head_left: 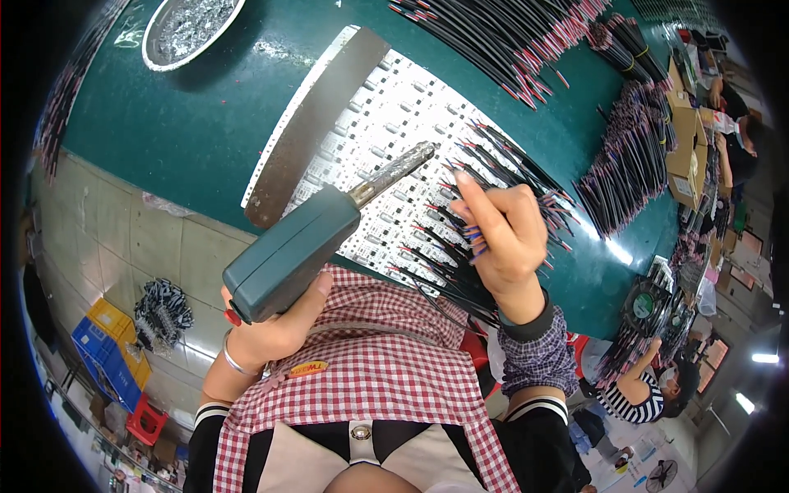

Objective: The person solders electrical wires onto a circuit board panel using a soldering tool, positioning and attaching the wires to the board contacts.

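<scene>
On the green table (107, 115), the white board (394, 107) lies under the brown bar (316, 123), which covers part of its left side; good work here, I judge, wants that board steady. The green gun (288, 255), apparently a soldering tool, slants over it. It would be best kept at an even angle and lightly controlled, its metal barrel (394, 174) clear of skin and of the black wires (448, 267) fanned across the board's right side. (Whether the barrel's end touches the board, I cannot tell.)

The left hand (283, 333) is wrapped around the gun's rear body from below, thumb along its side. The right hand (509, 242) is over the wires, one digit stretched toward the barrel's end, others curled. Wire ends show by its fingertips; whether they are pinched, I cannot tell.
</scene>
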### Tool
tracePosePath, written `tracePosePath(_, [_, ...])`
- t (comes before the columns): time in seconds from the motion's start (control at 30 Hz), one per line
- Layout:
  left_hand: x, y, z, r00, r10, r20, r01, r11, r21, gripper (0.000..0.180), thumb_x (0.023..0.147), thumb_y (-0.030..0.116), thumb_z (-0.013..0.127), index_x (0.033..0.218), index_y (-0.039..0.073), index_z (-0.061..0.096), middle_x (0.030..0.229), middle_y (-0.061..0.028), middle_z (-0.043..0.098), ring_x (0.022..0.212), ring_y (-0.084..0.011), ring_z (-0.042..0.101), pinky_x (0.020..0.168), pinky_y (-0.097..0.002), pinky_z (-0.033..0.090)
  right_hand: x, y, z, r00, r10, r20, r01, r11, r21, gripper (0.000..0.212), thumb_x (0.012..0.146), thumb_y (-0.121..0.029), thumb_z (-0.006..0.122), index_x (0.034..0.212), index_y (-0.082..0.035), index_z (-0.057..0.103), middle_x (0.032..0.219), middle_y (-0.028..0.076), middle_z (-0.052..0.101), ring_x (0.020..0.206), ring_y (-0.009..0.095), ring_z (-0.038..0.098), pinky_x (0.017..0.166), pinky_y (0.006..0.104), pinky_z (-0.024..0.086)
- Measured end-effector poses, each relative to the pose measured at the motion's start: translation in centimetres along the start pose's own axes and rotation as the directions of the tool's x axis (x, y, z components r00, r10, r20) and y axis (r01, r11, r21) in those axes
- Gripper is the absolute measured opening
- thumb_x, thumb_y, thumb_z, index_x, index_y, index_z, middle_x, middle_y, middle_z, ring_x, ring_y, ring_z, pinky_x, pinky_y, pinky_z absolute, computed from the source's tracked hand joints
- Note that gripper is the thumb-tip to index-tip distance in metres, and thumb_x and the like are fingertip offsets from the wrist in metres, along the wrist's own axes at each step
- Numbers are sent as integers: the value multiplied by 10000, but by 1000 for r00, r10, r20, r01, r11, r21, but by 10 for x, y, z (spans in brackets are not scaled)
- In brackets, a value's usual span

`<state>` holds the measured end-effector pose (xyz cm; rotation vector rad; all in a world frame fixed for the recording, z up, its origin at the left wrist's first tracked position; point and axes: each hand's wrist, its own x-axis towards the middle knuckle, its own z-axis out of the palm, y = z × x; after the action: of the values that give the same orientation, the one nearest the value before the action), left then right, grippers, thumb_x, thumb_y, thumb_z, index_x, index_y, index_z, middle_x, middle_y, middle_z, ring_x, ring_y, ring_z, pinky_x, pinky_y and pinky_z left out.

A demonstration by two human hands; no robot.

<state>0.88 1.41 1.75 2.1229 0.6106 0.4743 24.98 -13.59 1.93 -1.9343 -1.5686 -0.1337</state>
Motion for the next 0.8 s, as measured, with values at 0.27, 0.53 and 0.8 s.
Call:
tracePosePath(0.27, [3, -2, 0, 996, 90, -4, -90, 996, -6, 138, 718, 16, 773, 849, 56, 755, 859, -93, 712, 688, -238, 694, 583, -308, 542, 6, -13, 3, 984, 84, 157, -53, 980, -192, 575, 688, 74, 621, 1261, 30, 637, 929, 103, 530, 798, 248, 545, 674, 346, 479])
tracePosePath(0.53, [7, 5, -2, 985, -153, 76, 170, 931, -324, 212, 712, -38, 724, 920, -63, 691, 877, -169, 678, 706, -267, 667, 616, -324, 527, 5, -16, 9, 990, 86, 113, -78, 994, -73, 548, 515, 128, 597, 1046, 34, 691, 869, 114, 584, 785, 287, 572, 658, 377, 480])
tracePosePath(0.8, [11, 3, -5, 986, -73, 148, 109, 962, -251, 211, 700, -61, 715, 909, -57, 682, 865, -154, 663, 716, -257, 657, 639, -316, 519, 7, -16, 8, 987, 51, 154, -32, 992, -121, 402, 628, 64, 621, 1025, 60, 684, 895, 107, 585, 805, 267, 573, 649, 356, 503])
